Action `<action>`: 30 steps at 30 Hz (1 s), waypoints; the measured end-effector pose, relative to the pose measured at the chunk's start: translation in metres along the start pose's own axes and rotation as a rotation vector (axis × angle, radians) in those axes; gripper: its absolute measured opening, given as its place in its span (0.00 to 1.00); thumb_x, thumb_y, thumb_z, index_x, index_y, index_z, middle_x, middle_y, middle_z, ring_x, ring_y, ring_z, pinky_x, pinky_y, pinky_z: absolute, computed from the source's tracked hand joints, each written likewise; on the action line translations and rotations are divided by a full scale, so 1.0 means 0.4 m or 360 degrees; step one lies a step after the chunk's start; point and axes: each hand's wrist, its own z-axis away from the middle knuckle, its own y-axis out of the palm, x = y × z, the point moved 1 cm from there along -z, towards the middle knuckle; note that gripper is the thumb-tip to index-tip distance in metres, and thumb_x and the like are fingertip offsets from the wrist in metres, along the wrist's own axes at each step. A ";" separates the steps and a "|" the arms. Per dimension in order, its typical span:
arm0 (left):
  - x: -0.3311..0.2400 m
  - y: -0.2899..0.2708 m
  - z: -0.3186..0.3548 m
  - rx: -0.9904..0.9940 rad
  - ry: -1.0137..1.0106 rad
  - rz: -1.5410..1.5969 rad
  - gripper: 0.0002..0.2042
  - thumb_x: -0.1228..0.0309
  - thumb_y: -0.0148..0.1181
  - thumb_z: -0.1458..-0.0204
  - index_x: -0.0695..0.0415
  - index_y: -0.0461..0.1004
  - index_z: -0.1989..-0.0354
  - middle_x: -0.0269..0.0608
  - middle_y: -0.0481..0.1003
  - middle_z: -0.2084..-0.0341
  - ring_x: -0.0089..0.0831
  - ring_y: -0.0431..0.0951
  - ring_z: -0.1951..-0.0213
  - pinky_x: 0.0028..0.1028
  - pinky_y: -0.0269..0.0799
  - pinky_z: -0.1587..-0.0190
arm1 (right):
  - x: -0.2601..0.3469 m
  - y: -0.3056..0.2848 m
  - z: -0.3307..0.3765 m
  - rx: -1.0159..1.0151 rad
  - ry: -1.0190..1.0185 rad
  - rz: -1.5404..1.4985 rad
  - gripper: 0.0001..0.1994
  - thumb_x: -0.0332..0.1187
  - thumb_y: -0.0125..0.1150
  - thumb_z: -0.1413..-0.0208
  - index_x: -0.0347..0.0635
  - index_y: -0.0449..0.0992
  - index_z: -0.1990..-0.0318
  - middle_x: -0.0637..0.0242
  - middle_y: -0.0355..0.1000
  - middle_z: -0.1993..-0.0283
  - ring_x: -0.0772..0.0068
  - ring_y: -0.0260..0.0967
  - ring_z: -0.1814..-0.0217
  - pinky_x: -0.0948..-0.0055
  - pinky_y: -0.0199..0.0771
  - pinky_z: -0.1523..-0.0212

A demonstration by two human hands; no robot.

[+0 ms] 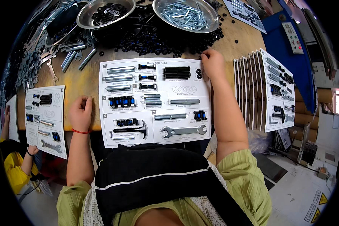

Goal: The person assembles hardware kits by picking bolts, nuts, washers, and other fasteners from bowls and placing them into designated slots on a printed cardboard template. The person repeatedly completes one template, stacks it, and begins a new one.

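Note:
In front of me lies a white hardware card with bolts, sleeves, a small hammer-shaped tool and a wrench on it. My right hand is at the card's upper right corner, fingers pinched beside the loose black nuts; what they hold is hidden. Just below it, several black nuts sit on the card. To the card's left, my left hand rests at the table edge with its fingers curled in. Anything inside that hand is out of sight. The printed washer circles hold no washers.
A steel bowl of washers and one of silver pins stand behind a heap of black nuts. Loose sleeves and wrenches lie left. Filled cards stand stacked right. A co-worker holds another card.

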 end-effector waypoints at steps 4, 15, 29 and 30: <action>0.024 0.002 0.001 0.0036 -0.0091 0.0036 0.09 0.66 0.63 0.45 0.60 0.76 0.70 0.33 0.67 0.86 0.21 0.64 0.82 0.25 0.60 0.77 | -0.007 -0.015 0.002 0.0128 -0.0002 -0.0001 0.13 0.33 0.63 0.51 0.42 0.81 0.57 0.56 0.79 0.61 0.52 0.76 0.59 0.60 0.75 0.56; 0.014 0.000 0.000 0.0000 -0.0051 -0.0061 0.09 0.66 0.63 0.45 0.60 0.76 0.69 0.33 0.68 0.85 0.21 0.64 0.81 0.25 0.61 0.76 | 0.056 -0.033 -0.054 0.0457 -0.0151 0.0373 0.21 0.30 0.66 0.57 0.35 0.77 0.52 0.49 0.77 0.55 0.49 0.74 0.50 0.59 0.75 0.49; 0.024 0.004 0.001 0.0001 -0.0072 -0.0041 0.09 0.65 0.62 0.45 0.59 0.76 0.69 0.32 0.68 0.85 0.20 0.65 0.80 0.25 0.61 0.76 | 0.044 -0.133 0.075 0.0723 -0.0049 0.0202 0.21 0.28 0.66 0.62 0.38 0.77 0.54 0.55 0.77 0.65 0.56 0.75 0.62 0.63 0.75 0.58; 0.025 0.004 0.001 0.0008 -0.0084 -0.0012 0.09 0.65 0.62 0.45 0.59 0.76 0.69 0.32 0.68 0.85 0.20 0.64 0.80 0.25 0.61 0.76 | 0.026 -0.126 0.091 0.0730 -0.0088 0.0161 0.21 0.27 0.66 0.61 0.39 0.77 0.54 0.55 0.76 0.65 0.57 0.75 0.62 0.63 0.74 0.59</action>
